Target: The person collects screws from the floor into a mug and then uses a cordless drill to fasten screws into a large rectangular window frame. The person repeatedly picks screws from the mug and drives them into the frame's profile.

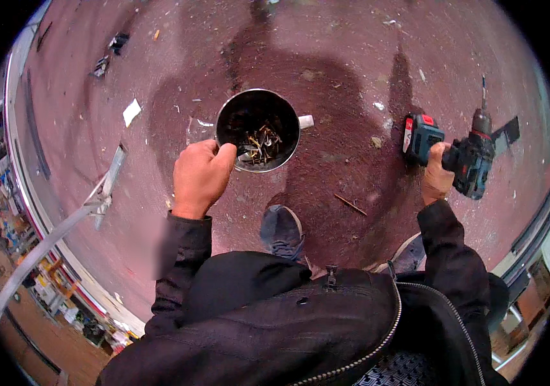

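Note:
My left hand is closed on the near-left rim of a round metal pot, thumb and fingers pinching its edge. Inside the pot, several loose screws, some brass-coloured, lie in a heap at the bottom. A whitish stub, perhaps a handle, sticks out from its right side. My right hand is wrapped round the grip of a dark teal cordless drill. Its bit points away from me, and a battery with red patches sits at the grip's end.
My shoes stand on a reddish, dusty floor with scattered scraps. A thin brown stick lies ahead of them. At left, a bent metal bar reaches across the floor's edge, above cluttered goods. A white scrap lies farther off.

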Demonstrator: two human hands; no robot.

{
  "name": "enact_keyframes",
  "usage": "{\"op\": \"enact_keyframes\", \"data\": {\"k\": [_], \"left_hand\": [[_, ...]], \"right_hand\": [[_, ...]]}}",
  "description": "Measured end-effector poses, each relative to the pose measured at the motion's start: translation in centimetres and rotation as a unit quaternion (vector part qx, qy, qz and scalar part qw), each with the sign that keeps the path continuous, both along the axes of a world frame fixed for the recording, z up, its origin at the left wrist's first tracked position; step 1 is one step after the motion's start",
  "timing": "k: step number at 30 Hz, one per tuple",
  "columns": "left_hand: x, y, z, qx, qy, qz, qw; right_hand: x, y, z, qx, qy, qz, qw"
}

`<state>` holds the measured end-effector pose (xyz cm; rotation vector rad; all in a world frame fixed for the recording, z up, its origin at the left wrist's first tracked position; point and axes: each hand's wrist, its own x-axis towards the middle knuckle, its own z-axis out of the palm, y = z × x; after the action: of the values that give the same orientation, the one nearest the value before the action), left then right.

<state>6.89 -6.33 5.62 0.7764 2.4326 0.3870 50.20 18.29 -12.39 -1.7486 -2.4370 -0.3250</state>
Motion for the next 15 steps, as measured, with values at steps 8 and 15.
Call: {"op": "enact_keyframes", "data": {"k": [8,15], "left_hand": [[0.7,4.0,4.8,0.003,-0.076,-0.033,0.997],[1.6,5.1,9.0,-0.028,-0.036,-0.156,0.987]], "right_hand": [[-1.3,-0.8,1.7,-0.119,0.419,-0.036,0.899],[-6.5,-1.5,10.4,-0.150,0.368,-0.038,0.917]]}}
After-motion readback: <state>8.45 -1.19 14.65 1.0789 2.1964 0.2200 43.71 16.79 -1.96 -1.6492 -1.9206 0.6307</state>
